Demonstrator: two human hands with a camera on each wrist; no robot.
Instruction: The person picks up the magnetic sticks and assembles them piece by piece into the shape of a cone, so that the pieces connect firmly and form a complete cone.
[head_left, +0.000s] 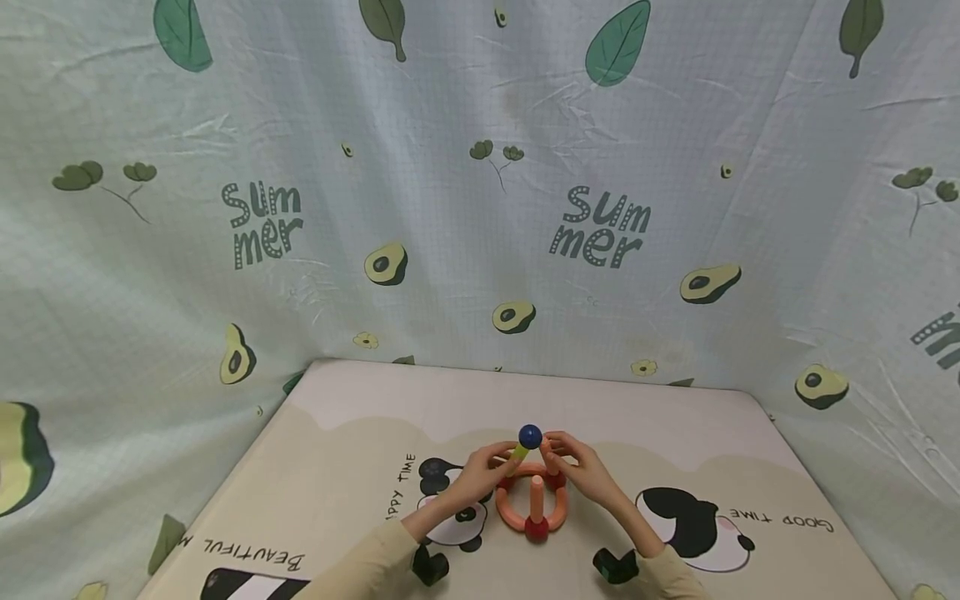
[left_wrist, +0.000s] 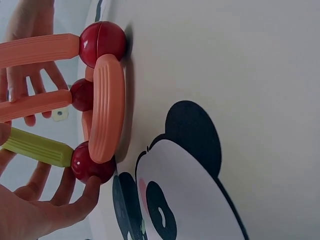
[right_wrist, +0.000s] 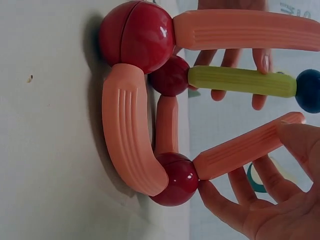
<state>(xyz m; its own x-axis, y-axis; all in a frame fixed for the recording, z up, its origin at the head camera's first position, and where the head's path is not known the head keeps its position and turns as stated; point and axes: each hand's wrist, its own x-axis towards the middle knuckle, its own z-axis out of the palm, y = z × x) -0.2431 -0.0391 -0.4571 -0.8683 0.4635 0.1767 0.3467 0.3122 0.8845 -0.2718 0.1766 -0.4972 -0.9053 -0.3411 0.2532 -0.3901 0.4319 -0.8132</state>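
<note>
Three curved orange rods (head_left: 510, 515) and red balls (head_left: 536, 531) form a ring low on the tabletop. A straight orange rod (head_left: 537, 498) stands up from the nearest ball. At the ring's back left, my left hand (head_left: 480, 473) pinches a yellow-green rod (right_wrist: 240, 81) topped by a blue ball (head_left: 530, 436); its lower fingers lie close by the red ball (left_wrist: 92, 162) at the rod's base. My right hand (head_left: 588, 477) holds another straight orange rod (right_wrist: 245, 147) at the back right between thumb and fingers. That rod leans from its red ball (right_wrist: 175, 179), and its upper end bears no ball.
The pale tabletop (head_left: 360, 417) carries printed panda and dog faces and lettering. A leaf-and-avocado patterned curtain (head_left: 435, 208) hangs behind and at both sides. Dark pieces (head_left: 430, 567) sit by each wrist.
</note>
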